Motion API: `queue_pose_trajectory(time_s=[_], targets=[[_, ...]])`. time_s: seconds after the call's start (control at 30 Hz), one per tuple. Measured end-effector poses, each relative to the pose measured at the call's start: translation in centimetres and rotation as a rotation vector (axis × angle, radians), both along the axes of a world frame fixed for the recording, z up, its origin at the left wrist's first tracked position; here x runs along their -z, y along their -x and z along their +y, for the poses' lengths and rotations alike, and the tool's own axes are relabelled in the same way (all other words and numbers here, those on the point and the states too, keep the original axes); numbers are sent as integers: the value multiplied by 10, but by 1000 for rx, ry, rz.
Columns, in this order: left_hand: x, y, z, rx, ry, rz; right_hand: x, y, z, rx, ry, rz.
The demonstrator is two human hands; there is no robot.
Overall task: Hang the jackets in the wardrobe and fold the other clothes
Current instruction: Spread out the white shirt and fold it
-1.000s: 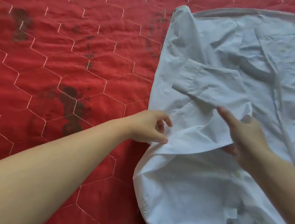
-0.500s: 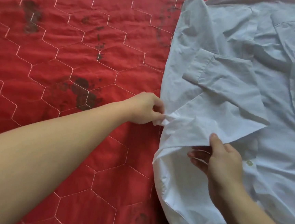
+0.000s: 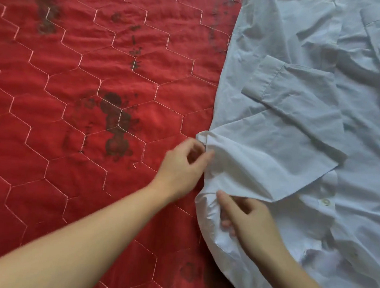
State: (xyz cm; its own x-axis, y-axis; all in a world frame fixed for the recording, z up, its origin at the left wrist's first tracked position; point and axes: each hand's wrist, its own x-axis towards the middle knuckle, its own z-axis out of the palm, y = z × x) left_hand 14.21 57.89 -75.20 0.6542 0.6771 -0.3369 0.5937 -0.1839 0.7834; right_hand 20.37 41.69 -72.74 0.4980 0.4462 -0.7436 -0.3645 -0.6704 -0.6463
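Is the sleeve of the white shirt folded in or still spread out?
Folded in. The sleeve lies doubled across the shirt body, its cuff resting on the cloth rather than on the red quilt.

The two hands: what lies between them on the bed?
In the head view, a bunched fold of the pale shirt lies between the left hand and the right hand, over the red quilt; both pinch its edge.

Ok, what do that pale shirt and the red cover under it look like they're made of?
Shirt: thin woven fabric, probably cotton or a cotton blend, matte; it takes sharp creases and has a stiffer cuff and plastic-looking buttons. Red cover: quilted fabric, matte, puckered along pale hexagon stitching, with dark printed motifs; fibre unclear.
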Motion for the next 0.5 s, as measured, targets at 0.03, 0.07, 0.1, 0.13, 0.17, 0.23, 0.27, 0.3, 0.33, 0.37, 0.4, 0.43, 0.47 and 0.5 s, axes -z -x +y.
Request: queue_pose_trajectory(time_s=[0.03,0.07,0.1,0.13,0.17,0.23,0.27,0.3,0.33,0.37,0.4,0.43,0.47,0.5], targets=[[-2,12,-11,57,128,49,4,3,0,-64,5,-23],[-4,23,-21,111,241,92,10,4,0,-109,4,-48],[-5,33,-29,153,331,118,16,5,-2,-142,9,-76],[-5,43,-35,177,369,136,22,6,-4,-167,17,-113],[-4,51,-41,179,346,145,25,8,-5,-190,27,-163],[-2,61,-50,90,231,127,26,12,-8,-266,32,-324],[-1,64,-56,4,187,101,25,15,-10,-325,36,-410],[-1,66,-63,-73,151,68,23,17,-10,-406,62,-494],[-1,68,-70,-119,97,37,21,18,-10,-484,93,-570],[-3,71,-78,-121,24,12,21,19,-9,-554,110,-648],[-4,74,-85,-84,-56,-2,22,20,-7,-653,107,-726],[-4,78,-91,-24,-123,-12,25,21,-6,-760,97,-801],[-2,82,-95,44,-163,-4,27,21,-6,-841,94,-859],[0,86,-97,120,-173,26,28,20,-5,-867,94,-838]])
